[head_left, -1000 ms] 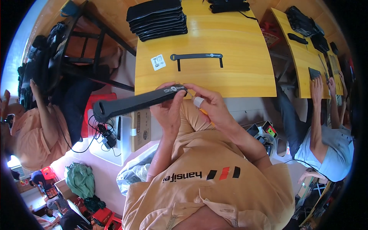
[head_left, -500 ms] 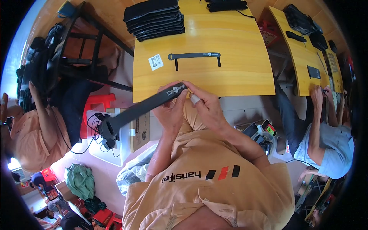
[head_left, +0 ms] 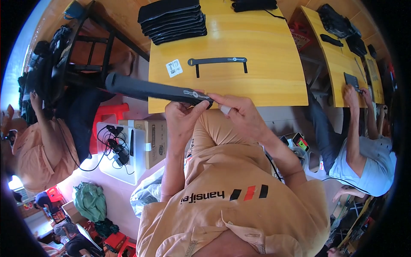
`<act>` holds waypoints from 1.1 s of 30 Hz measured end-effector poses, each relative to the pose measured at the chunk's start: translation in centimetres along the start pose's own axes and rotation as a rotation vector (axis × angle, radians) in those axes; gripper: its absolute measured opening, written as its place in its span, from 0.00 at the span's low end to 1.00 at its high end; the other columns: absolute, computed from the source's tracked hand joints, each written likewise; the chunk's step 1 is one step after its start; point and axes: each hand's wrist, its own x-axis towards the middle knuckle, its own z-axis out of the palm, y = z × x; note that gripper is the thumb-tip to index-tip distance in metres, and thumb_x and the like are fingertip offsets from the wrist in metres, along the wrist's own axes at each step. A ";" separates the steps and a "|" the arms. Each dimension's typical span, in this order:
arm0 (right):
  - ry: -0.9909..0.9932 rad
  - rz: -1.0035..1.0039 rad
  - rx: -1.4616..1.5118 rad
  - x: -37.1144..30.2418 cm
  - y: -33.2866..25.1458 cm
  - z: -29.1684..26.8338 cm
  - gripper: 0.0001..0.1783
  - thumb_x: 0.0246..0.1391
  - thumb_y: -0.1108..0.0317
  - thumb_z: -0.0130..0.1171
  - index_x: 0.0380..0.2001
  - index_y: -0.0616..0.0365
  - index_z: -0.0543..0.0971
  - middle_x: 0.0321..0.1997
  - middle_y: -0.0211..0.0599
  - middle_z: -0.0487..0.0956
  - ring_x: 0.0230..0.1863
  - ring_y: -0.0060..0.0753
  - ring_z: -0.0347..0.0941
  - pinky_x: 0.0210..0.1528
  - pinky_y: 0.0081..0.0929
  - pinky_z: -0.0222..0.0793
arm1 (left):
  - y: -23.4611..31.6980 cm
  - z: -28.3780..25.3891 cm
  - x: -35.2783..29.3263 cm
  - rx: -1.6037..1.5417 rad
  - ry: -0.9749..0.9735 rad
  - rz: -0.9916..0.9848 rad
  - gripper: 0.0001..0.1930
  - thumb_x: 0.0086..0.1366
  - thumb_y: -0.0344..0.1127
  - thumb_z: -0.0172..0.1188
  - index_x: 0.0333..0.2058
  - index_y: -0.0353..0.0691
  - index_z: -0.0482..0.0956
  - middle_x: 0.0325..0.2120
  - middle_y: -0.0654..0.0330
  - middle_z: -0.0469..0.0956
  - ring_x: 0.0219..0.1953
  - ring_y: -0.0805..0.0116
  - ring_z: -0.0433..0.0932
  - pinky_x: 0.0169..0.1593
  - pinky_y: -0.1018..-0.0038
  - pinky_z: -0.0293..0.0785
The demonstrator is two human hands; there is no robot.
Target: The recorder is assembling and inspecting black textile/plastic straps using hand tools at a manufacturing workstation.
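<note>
Swung upward since the last frame, the far end of the dark grey strap (head_left: 150,88) now points to the left of the frame, where it hung toward the lower left; its white-printed end sits near the centre, just off the tabletop's (head_left: 265,81) front edge. Left hand (head_left: 182,118) has thumb and fingers clamped on the strap near that end. Right hand's (head_left: 244,113) fingers are bent in at its tip, but I cannot tell what they grip. Probably the turn just gives better access to that end, with the work there unfinished. Another grey strap (head_left: 218,61) lies upper centre, unmoved
</note>
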 end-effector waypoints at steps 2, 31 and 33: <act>-0.062 0.105 0.143 0.1 0.2 -0.9 0.23 0.46 0.84 0.42 0.48 0.62 0.71 0.25 0.34 0.75 0.24 0.25 0.68 0.27 0.22 0.63 | 0.0 -0.4 0.2 -0.002 -0.055 -0.032 0.12 0.52 0.22 0.60 0.37 0.28 0.73 0.30 0.58 0.77 0.32 0.77 0.75 0.36 0.81 0.73; -0.593 0.671 0.616 1.4 -0.5 -5.7 0.20 0.52 0.75 0.46 0.50 0.56 0.71 0.16 0.20 0.62 0.14 0.07 0.51 0.14 0.08 0.43 | 0.3 -1.3 1.6 0.024 -0.508 -0.291 0.23 0.50 0.25 0.61 0.46 0.28 0.67 0.29 0.59 0.76 0.33 0.73 0.76 0.36 0.78 0.75; -0.581 0.638 0.547 1.3 -0.6 -5.4 0.21 0.51 0.76 0.46 0.50 0.55 0.71 0.17 0.20 0.63 0.13 0.07 0.51 0.14 0.08 0.44 | 0.1 -1.0 1.5 -0.043 -0.476 -0.338 0.22 0.51 0.24 0.60 0.46 0.28 0.66 0.30 0.58 0.75 0.32 0.73 0.76 0.35 0.78 0.75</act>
